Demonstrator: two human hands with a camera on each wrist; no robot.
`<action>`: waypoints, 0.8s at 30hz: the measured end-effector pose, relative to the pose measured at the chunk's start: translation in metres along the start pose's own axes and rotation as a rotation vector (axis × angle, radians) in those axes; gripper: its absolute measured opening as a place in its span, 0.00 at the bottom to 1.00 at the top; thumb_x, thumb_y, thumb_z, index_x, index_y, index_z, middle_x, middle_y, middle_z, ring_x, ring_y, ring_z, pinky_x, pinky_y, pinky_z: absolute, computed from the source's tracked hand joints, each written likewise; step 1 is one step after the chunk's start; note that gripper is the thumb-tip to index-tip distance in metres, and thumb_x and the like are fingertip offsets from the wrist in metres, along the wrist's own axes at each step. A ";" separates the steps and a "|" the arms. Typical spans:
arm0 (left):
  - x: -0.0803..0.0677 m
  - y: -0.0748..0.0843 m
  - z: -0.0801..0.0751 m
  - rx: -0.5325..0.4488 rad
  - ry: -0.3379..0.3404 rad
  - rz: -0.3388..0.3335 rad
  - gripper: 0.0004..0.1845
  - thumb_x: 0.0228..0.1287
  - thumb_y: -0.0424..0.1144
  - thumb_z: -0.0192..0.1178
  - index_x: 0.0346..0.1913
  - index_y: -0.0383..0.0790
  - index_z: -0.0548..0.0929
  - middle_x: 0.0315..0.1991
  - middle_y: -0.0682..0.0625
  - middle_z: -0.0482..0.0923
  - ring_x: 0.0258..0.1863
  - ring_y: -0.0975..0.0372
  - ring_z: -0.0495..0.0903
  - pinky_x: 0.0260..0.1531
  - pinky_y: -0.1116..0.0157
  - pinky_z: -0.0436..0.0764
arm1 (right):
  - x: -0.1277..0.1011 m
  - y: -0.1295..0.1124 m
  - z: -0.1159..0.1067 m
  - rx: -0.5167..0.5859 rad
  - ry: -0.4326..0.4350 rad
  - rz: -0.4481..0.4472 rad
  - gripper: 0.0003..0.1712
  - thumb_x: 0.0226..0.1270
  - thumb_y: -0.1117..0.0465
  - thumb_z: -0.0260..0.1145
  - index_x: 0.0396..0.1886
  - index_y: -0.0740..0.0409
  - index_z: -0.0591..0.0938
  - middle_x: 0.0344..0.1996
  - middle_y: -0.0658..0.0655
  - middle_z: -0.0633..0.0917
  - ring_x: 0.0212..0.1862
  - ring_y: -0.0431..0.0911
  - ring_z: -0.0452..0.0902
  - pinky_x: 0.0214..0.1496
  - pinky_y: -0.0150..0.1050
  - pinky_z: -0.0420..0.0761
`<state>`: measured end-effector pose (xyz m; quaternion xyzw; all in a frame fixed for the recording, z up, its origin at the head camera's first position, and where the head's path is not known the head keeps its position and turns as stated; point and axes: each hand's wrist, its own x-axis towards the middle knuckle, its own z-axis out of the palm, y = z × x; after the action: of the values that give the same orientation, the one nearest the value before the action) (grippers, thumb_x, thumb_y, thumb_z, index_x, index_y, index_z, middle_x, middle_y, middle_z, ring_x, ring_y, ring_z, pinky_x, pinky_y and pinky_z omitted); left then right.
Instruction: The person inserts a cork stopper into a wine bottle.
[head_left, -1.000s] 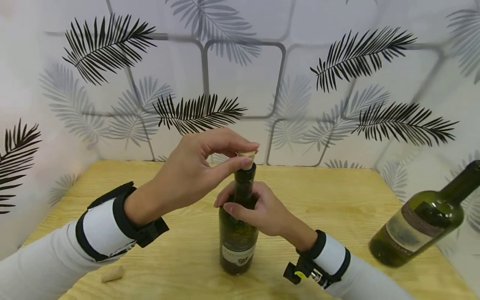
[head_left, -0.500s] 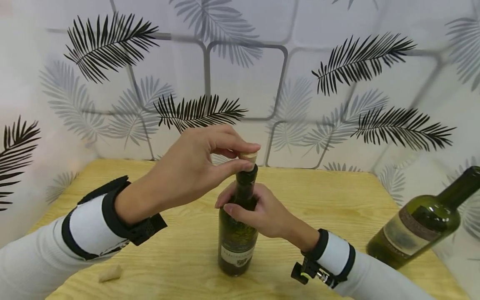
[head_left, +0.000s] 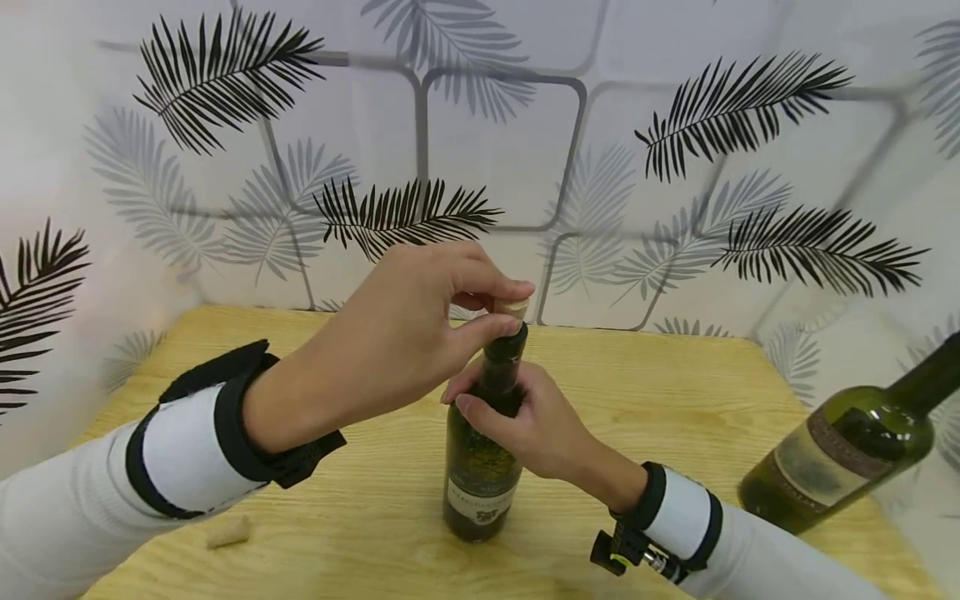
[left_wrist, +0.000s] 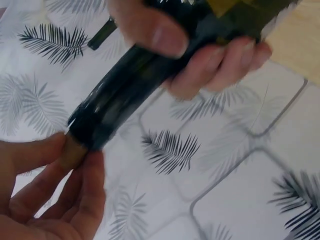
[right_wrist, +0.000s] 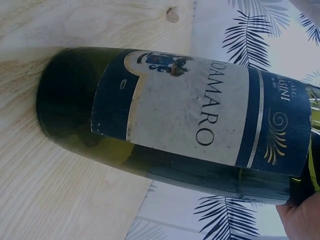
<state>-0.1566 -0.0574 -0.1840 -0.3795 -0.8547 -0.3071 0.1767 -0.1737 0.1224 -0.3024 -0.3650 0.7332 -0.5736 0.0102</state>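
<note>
In the head view a dark green wine bottle (head_left: 483,475) stands upright on the table. A pale cork (head_left: 513,308) sits at its mouth, pinched between the thumb and fingers of my left hand (head_left: 412,325). Lower down, my right hand (head_left: 536,425) is wrapped round the bottle's shoulder and the base of its neck. From the left wrist, the cork (left_wrist: 73,153) shows between thumb and fingertips, against the end of the dark neck (left_wrist: 120,92). How deep it goes in is hidden. The right wrist view shows the bottle's cream and blue label (right_wrist: 190,110).
A second green wine bottle (head_left: 840,454) with a cream and brown label stands at the right of the wooden table (head_left: 637,375). At the front left lies a loose cork (head_left: 228,531). A leaf-patterned wall covering (head_left: 495,158) rises behind the table.
The head view has shifted slightly. My left hand still pinches the cork at the bottle's mouth, its back turned a little more upward. The right hand keeps its hold and the bottle stays in place.
</note>
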 end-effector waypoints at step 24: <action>0.042 0.021 -0.028 0.129 -0.359 -0.120 0.06 0.60 0.39 0.73 0.31 0.50 0.85 0.27 0.61 0.82 0.31 0.69 0.80 0.36 0.69 0.80 | -0.002 -0.002 0.001 0.004 0.019 0.032 0.08 0.72 0.61 0.62 0.44 0.59 0.84 0.42 0.56 0.85 0.46 0.48 0.81 0.53 0.49 0.79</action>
<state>-0.1660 -0.0418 -0.1323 -0.3644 -0.9115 -0.1890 0.0271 -0.1708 0.1228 -0.3018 -0.3477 0.7380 -0.5782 0.0133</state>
